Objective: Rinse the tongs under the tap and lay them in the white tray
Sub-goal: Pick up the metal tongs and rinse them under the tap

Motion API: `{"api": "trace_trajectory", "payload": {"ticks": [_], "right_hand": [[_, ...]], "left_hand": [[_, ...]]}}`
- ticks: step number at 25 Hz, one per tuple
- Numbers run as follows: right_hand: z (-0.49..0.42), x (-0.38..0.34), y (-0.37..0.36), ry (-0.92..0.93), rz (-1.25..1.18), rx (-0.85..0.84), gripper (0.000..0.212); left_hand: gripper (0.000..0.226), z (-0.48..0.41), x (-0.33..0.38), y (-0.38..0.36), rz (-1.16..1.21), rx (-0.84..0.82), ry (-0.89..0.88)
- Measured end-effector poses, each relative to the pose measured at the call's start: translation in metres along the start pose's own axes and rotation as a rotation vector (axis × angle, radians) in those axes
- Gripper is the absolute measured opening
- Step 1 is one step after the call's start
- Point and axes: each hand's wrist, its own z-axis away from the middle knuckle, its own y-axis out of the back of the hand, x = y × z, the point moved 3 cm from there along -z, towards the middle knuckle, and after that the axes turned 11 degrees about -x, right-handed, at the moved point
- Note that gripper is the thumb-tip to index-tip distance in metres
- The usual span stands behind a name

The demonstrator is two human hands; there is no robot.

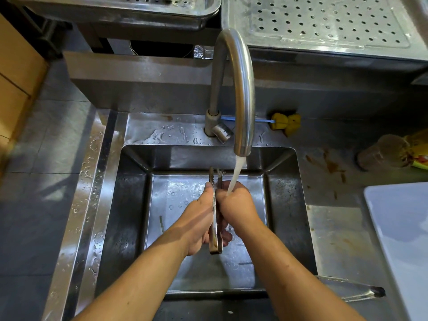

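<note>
Head view: 2 hands hold metal tongs (215, 216) over the sink (129, 205), left hand (199, 218) wrapped around them, right hand (236, 205) seemingly rubbing them. Water from the tap (240, 89) strikes the right hand. White tray (403, 228) sits right, apart.

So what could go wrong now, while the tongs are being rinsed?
The water lands on the right hand, not on the tongs, so their tips may stay dirty. Wet hands could let the tongs slip into the sink. Carrying them to the white tray may drip on the counter.
</note>
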Motion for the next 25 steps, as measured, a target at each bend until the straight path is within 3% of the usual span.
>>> {"api": "trace_trajectory", "payload": {"ticks": [2, 6, 11, 15, 20, 25], "right_hand": [[0.0, 0.002, -0.003, 0.001, -0.001, -0.043, 0.008], [-0.004, 0.0, 0.004, -0.055, 0.084, 0.074, 0.023], [0.01, 0.012, -0.006, -0.054, -0.137, -0.131, 0.016], [0.002, 0.006, 0.006, -0.123, -0.014, 0.003, 0.034], [0.008, 0.008, -0.006, -0.062, -0.127, -0.181, 0.017], [0.012, 0.014, 0.001, -0.085, -0.329, -0.13, 0.013]], "left_hand": [[0.083, 0.001, -0.003, 0.003, 0.023, 0.003, 0.006], [0.085, 0.005, -0.016, 0.004, 0.026, -0.064, 0.043], [0.085, 0.004, -0.015, 0.002, 0.057, -0.032, 0.028], [0.082, 0.006, -0.016, -0.003, 0.014, -0.077, 0.042], [0.084, 0.001, -0.01, 0.0, 0.036, 0.016, 0.015], [0.069, 0.005, -0.01, -0.013, 0.079, -0.133, -0.001]]}}
